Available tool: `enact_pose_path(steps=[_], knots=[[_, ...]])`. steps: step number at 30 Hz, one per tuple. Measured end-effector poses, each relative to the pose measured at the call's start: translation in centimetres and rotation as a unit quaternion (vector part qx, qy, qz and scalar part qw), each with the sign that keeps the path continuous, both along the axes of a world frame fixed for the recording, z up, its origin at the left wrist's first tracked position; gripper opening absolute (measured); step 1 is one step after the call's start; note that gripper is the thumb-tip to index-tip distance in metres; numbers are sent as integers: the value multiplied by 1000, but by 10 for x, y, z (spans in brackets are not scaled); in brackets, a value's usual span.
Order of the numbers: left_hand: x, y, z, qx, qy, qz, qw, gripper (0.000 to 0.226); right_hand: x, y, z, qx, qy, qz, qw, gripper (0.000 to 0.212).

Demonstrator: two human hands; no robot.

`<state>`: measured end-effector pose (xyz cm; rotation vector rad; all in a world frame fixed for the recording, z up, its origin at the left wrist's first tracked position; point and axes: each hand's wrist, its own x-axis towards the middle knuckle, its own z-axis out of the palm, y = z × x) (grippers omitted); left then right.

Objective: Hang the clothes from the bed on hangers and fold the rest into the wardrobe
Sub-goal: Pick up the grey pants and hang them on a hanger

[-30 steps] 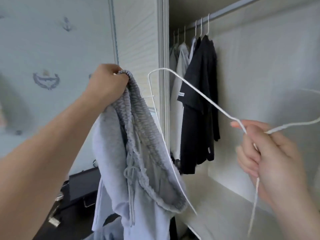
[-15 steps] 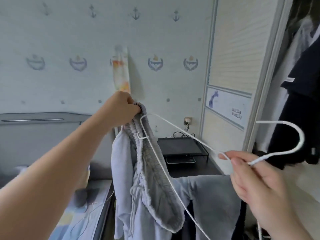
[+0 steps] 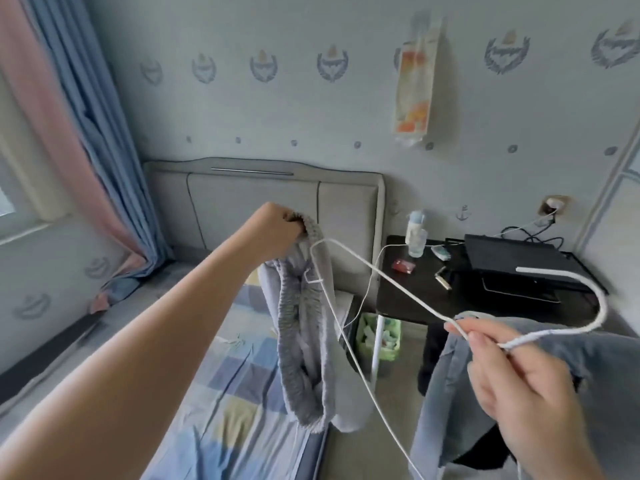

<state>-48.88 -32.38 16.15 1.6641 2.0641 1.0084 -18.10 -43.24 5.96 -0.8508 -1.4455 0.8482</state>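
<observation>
1. At the centre of the frame, the left hand [image 3: 277,226] is raised with its fingers [image 3: 293,221] curled tight round the ribbed waistband of a pair of light grey knit sweatpants [image 3: 304,341].
2. These sweatpants hang down from that grip, above the right edge of the bed [image 3: 225,410] with its blue and yellow checked sheet.
3. Toward the lower right, the right hand [image 3: 519,382] pinches the neck of a white wire hanger [image 3: 381,273] between thumb and fingers [image 3: 464,329].
4. From that pinch, the hanger's hook curves away to the right, and its far shoulder reaches left to the waistband, just below the left hand; whether the wire passes inside the waistband I cannot tell.
5. Behind the right hand a blue-grey garment [image 3: 450,393] hangs in folds.
6. Beyond the hands, a grey padded headboard [image 3: 256,202] stands against the pale patterned wall.
7. Right of the headboard, a black bedside surface [image 3: 415,299] carries a clear bottle [image 3: 415,237], a small red box [image 3: 403,265] and a black flat device [image 3: 512,258].
8. Under that surface sits a green basket [image 3: 377,337].
9. Along the left edge hang pink and blue curtains [image 3: 86,133].
</observation>
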Motion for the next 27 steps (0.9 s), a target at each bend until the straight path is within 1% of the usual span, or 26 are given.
enact_pose_path(steps=[2, 4, 7, 11, 15, 17, 19, 20, 22, 25, 26, 27], knots=[[-21, -9, -15, -15, 5, 13, 1000, 43, -29, -5, -9, -19, -3, 10, 1000, 28], [-39, -20, -26, -29, 20, 5, 999, 47, -57, -10, -17, -29, -15, 19, 999, 28], [-59, -41, -34, -41, 38, -6, 998, 45, -90, -15, -25, -34, -40, 40, 998, 27], [-72, -71, -29, -42, 100, -14, 994, 43, -125, -10, -39, -48, -58, 79, 994, 23], [-64, -94, -25, -35, 94, -59, 993, 45, -172, 2, -59, -67, -116, 123, 983, 22], [-61, -102, -31, -53, 92, -91, 990, 40, -193, 5, -62, -78, -84, 142, 983, 21], [-63, -110, -40, -77, 112, -112, 984, 39, -206, 6, -61, -82, -27, 147, 985, 19], [-64, -114, -44, -79, 129, -120, 981, 40, -209, 7, -61, -80, -15, 152, 985, 19], [-66, -119, -52, -65, 168, -136, 974, 39, -213, 8, -59, -73, -17, 173, 982, 19], [-71, -127, -61, -37, 234, -163, 958, 28, -213, 11, -55, -62, -22, 197, 978, 18], [-74, -130, -63, -36, 255, -171, 951, 30, -211, 12, -53, -54, -22, 195, 979, 20], [-78, -133, -64, -42, 271, -184, 944, 38, -210, 13, -52, -45, -19, 193, 980, 23]])
